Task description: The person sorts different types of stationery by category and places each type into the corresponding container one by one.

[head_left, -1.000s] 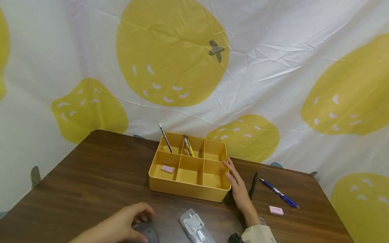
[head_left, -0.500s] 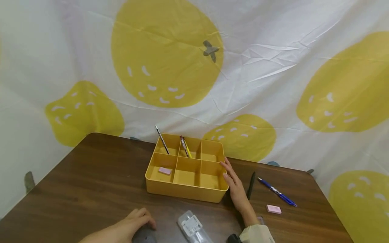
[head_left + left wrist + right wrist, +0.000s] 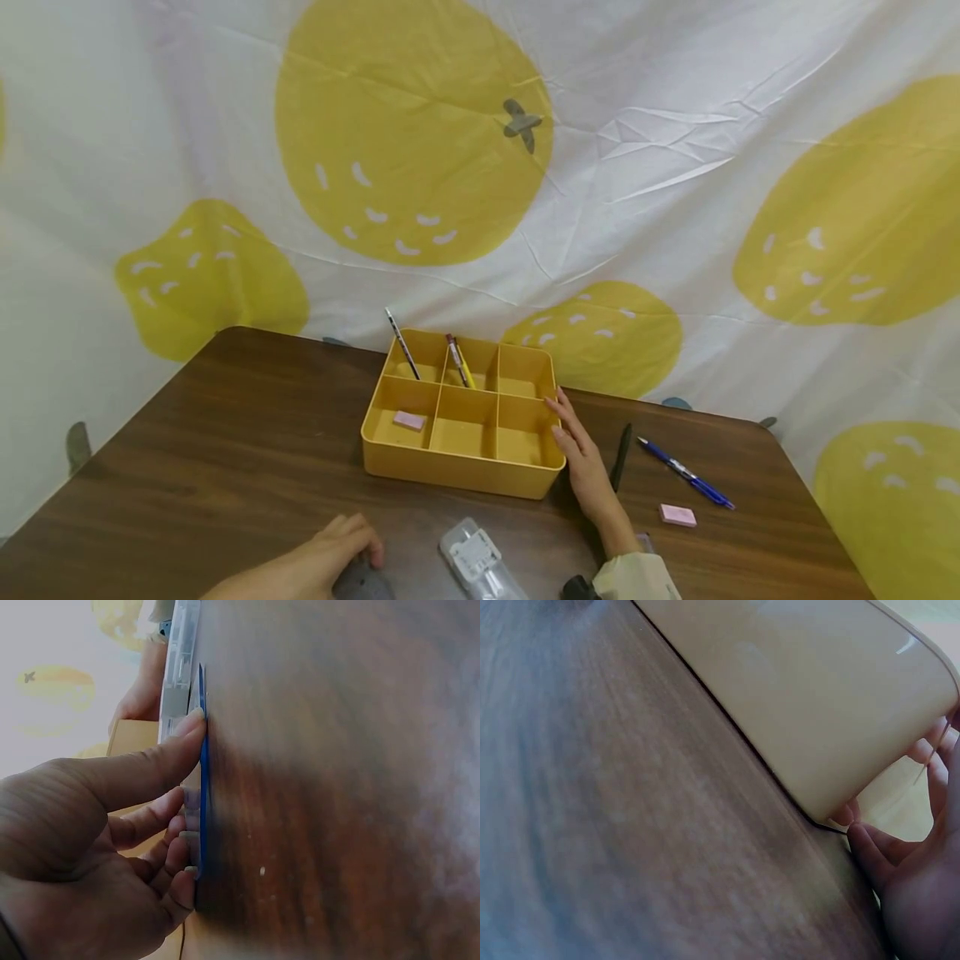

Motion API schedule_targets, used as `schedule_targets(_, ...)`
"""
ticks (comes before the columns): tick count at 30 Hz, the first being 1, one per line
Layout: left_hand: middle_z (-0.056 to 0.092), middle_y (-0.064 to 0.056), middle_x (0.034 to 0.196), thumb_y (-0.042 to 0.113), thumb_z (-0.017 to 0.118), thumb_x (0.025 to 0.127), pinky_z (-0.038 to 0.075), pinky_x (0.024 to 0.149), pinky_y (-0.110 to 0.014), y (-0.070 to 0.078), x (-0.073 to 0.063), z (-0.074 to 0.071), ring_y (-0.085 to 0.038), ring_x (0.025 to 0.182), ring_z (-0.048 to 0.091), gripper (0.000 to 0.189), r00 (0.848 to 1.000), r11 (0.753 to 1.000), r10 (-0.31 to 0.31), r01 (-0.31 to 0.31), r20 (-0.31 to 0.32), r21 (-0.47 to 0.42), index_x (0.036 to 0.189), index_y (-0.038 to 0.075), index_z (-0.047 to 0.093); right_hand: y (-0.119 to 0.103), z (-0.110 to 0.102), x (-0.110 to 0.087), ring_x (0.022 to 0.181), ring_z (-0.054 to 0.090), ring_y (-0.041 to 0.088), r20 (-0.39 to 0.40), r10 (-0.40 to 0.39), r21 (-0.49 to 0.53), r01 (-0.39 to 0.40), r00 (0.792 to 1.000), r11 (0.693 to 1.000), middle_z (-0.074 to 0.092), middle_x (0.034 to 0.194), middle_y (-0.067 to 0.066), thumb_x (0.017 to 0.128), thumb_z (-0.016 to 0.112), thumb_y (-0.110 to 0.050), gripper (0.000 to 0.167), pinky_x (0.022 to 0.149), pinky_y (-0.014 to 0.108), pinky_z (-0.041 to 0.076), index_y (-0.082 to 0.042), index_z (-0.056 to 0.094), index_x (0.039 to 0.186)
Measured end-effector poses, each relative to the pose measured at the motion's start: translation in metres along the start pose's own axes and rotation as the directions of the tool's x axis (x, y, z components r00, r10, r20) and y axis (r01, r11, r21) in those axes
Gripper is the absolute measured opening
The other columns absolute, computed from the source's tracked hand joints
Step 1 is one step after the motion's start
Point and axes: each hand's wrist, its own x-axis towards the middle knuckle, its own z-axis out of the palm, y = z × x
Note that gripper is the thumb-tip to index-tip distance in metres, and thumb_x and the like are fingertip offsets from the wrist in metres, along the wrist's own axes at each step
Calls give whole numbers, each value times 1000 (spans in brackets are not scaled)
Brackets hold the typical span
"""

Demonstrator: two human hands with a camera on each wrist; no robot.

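Observation:
My left hand (image 3: 315, 558) is low at the front of the dark wooden table, holding a thin, see-through protractor (image 3: 362, 582) that the frame cuts off. In the left wrist view, the thumb is on one end of the protractor's blue edge (image 3: 204, 769) and the fingertips are farther along, close over the wood. My right hand (image 3: 588, 475) rests against the right side of a yellow box (image 3: 461, 473) with several compartments, fingers extended and fingertips at its rim. In the right wrist view, fingers touch the box's corner. A pink eraser (image 3: 408, 420) lies in its front left compartment.
A clear plastic case (image 3: 480, 560) with a white label lies between my hands. Right of the box are a black pen (image 3: 621, 457), a blue pen (image 3: 686, 472) and another pink eraser (image 3: 678, 515). Pencils (image 3: 402, 343) lean in the back compartments. A fruit-print cloth (image 3: 615, 200) hangs behind.
My left hand's fingers have come down over the protractor and taken hold of its edges. The right hand has stayed at the box, and the head view has shifted slightly.

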Motion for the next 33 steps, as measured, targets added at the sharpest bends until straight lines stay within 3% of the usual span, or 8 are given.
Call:
schedule_targets(3, 43, 12, 96, 44, 79, 77, 39, 69, -21, 1, 0, 0, -3, 89, 39, 44, 1000, 1000, -24, 24, 13, -10, 100, 19, 51, 7, -2, 2, 144, 6, 25, -2, 2, 11, -2, 1000, 1000, 11, 159, 7, 105, 37, -12, 43, 110, 53, 11, 1, 34, 146)
schedule_targets(10, 44, 13, 99, 40, 80, 77, 40, 70, -23, 6, 0, -5, -4, 90, 39, 46, 984, 985, -143, 153, 106, -84, 107, 20, 51, 32, -5, 5, 144, 7, 24, -2, -19, -5, 19, 1000, 1000, 11, 159, 2, 106, 35, -16, 43, 110, 54, 13, -8, 36, 148)
schedule_targets(14, 47, 13, 94, 35, 82, 76, 41, 67, -22, 3, 2, -7, -2, 85, 43, 47, 989, 985, -115, 125, 88, -116, 107, 18, 52, 28, -6, 5, 144, 7, 26, 6, -15, -12, 15, 1000, 1000, 11, 159, 3, 106, 35, -14, 43, 110, 52, 14, -6, 34, 148)
schedule_targets(19, 49, 13, 87, 22, 84, 73, 44, 64, -20, -3, 2, -7, 1, 78, 47, 49, 995, 983, -71, 80, 66, -163, 110, 13, 52, 8, -2, 2, 144, 7, 25, 5, 15, 14, -15, 1000, 1000, 11, 159, 6, 105, 36, -13, 44, 110, 47, 14, -2, 33, 147)
schedule_targets(24, 49, 14, 86, 16, 84, 72, 45, 64, -20, -3, 2, -8, 2, 77, 47, 49, 996, 985, -68, 76, 60, -154, 110, 10, 54, -3, 0, -1, 144, 6, 30, 9, 1, -3, -1, 1000, 1000, 9, 159, 13, 105, 35, -11, 43, 109, 55, 13, 2, 32, 146)
schedule_targets(27, 52, 13, 91, 17, 83, 73, 46, 68, -23, -1, 2, -10, 1, 81, 49, 48, 989, 977, -130, 140, 68, -164, 112, 11, 56, -3, 0, -1, 144, 6, 28, 5, 11, 3, -11, 1000, 1000, 10, 159, 11, 105, 35, -12, 43, 110, 55, 12, 0, 33, 147)
schedule_targets(33, 61, 5, 113, 14, 83, 69, 47, 84, -31, 4, 3, -15, -10, 103, 55, 50, 954, 938, -289, 299, 81, -176, 113, 19, 59, 0, 1, 1, 144, 6, 26, 0, 22, 19, -22, 1000, 1000, 10, 159, 10, 105, 36, -12, 44, 110, 55, 11, -1, 32, 147)
